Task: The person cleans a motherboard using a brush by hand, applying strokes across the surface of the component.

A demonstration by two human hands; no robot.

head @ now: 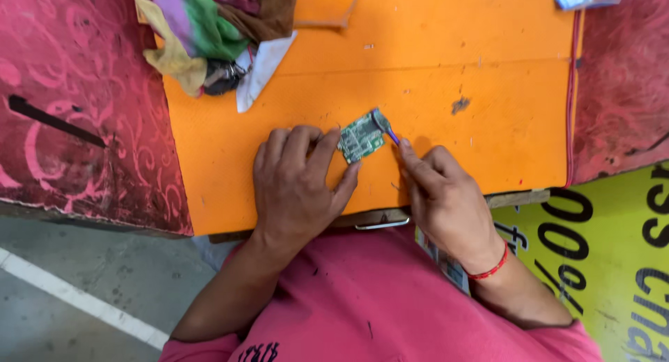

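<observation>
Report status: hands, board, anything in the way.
Left hand pinning small green circuit board on orange mat. Right hand holding purple-handled tool on it. Nothing blocking.

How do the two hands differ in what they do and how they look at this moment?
The left hand lies spread, holding the green circuit board on the orange mat; the right hand pinches a small brush. Only the right wrist wears a red band. Both work at the board.

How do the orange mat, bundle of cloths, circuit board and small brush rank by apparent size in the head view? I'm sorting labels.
1. orange mat
2. bundle of cloths
3. circuit board
4. small brush, only partly visible
</observation>
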